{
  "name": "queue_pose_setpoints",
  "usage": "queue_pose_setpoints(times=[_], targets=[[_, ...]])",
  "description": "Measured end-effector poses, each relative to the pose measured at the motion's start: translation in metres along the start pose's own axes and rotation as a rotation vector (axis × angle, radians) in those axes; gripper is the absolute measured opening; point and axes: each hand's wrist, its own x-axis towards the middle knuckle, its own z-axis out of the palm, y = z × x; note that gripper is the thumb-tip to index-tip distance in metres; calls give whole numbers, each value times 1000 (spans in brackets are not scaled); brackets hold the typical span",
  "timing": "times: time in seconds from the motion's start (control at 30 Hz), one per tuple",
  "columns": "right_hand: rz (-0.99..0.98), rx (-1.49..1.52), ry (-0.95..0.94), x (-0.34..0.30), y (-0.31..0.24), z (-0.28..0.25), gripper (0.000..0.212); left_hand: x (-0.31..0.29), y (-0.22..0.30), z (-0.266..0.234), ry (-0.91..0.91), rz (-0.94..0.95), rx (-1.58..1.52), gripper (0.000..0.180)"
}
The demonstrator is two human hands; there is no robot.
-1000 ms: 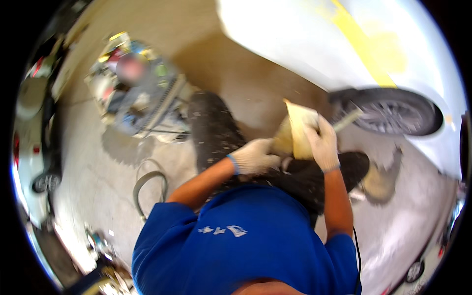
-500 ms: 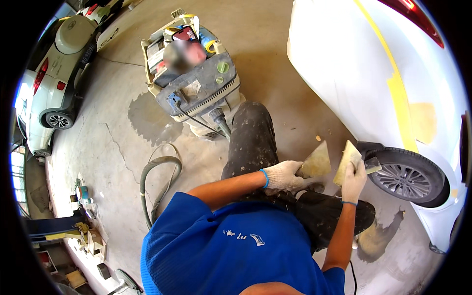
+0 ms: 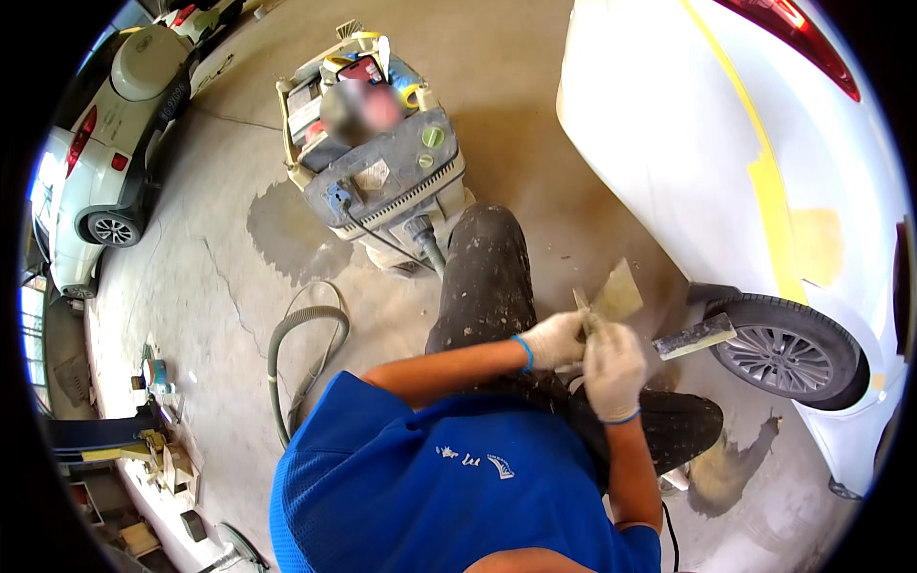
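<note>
My left grip [image 3: 556, 343] pinches a yellowish sheet [image 3: 621, 292]; what the right grip [image 3: 614, 372] holds, I can't tell. Dark block [image 3: 694, 337] partly hides car wheel [image 3: 789, 355].

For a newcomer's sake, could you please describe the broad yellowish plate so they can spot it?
On the right stands a white car. Left of its wheel, the left hand and right hand sit close. The yellowish plate juts past them, broad and angular, unlike the long dark strip.

Light glares at the left window [image 3: 33, 323]; brownish shadow dims the floor [image 3: 540, 158] beside the white car [image 3: 659, 124]; edges curve; a patch over the machine [image 3: 396, 164] blurs.
</note>
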Motion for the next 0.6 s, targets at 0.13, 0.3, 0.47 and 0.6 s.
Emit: queue_pose_setpoints(times=[0.13, 0.3, 0.47, 0.6], targets=[[436, -189, 122, -12, 75, 5, 23, -15, 27, -9, 32, -34, -275, 50], [268, -50, 132, 2, 20, -12, 24, 1, -1, 12, 68, 186, 121, 50], [504, -203, 82, 11, 54, -3, 22, -13, 34, 9, 79, 35, -162, 43], [427, -143, 208, 17, 35, -22, 22, -10, 17, 11, 209, 255, -83, 41]])
